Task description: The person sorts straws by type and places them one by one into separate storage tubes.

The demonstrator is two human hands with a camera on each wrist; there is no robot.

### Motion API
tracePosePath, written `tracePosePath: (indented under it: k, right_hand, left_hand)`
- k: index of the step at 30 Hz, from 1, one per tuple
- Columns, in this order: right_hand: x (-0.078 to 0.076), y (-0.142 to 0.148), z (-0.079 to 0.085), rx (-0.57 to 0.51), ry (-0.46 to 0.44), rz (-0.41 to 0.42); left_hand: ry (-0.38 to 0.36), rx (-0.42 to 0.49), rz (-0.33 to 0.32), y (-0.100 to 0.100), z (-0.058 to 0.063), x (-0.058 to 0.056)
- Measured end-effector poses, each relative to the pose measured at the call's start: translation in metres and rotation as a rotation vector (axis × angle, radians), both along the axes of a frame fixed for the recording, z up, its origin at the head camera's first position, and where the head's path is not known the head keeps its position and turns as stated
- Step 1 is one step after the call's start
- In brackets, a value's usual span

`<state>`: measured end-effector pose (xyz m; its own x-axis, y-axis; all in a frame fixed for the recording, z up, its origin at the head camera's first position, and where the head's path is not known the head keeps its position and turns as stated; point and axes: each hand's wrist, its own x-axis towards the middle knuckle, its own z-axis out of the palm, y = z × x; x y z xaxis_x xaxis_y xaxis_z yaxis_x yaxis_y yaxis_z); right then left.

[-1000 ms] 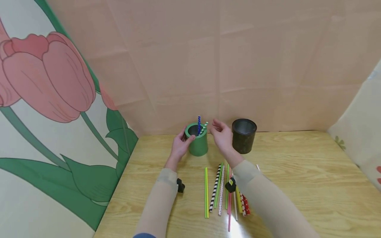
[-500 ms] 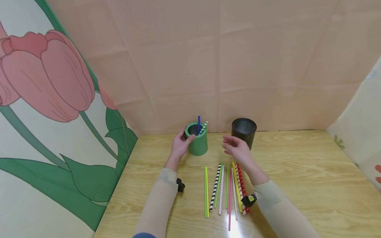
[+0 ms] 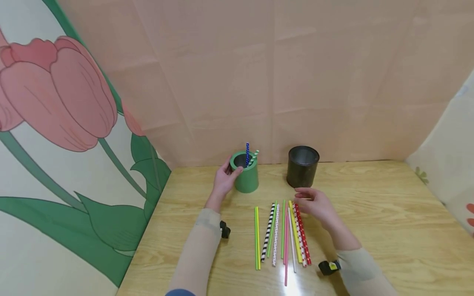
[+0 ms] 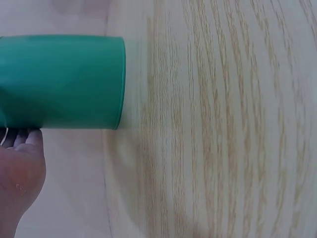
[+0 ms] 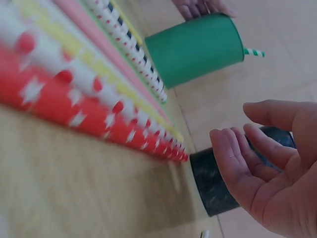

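Left hand: at the centre of the head view, the left hand [image 3: 224, 180] grips the green cup [image 3: 247, 181] near its rim, thumb on the near side.
Green cup: upright, just right of the left hand's palm and well to the left of the right hand [image 3: 314, 203].
In the green cup: a blue dotted straw [image 3: 247, 151] and a green-and-white striped straw [image 3: 255, 155] poke above the rim.
Right hand: right of centre in the head view; fingers loosely bent, thumb apart from them, holding nothing.
Nearest the right hand: the red starred straw [image 3: 303, 234], its upper end just left of the fingertips; the right wrist view shows a gap between.
Loose straws [image 3: 275, 234]: side by side, lower centre of the head view, below and between the hands.
Black cup [image 3: 301, 172]: upright, just above the right hand in the head view.
Table [image 3: 389, 205]: wood-grained, under both cups.
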<state>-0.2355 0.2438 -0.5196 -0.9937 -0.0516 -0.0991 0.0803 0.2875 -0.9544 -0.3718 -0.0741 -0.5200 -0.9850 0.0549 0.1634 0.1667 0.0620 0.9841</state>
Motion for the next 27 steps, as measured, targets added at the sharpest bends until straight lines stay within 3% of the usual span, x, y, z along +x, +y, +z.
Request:
tracePosePath:
  k: [13, 27]
  right_hand:
    - [0.018, 0.013, -0.015, 0.161, 0.006, 0.031]
    - [0.024, 0.020, -0.024, 0.179, -0.058, 0.027]
  left_hand:
    - [0.005, 0.019, -0.005, 0.001, 0.001, -0.001]
    - [0.003, 0.039, -0.014, 0.001, -0.002, -0.002]
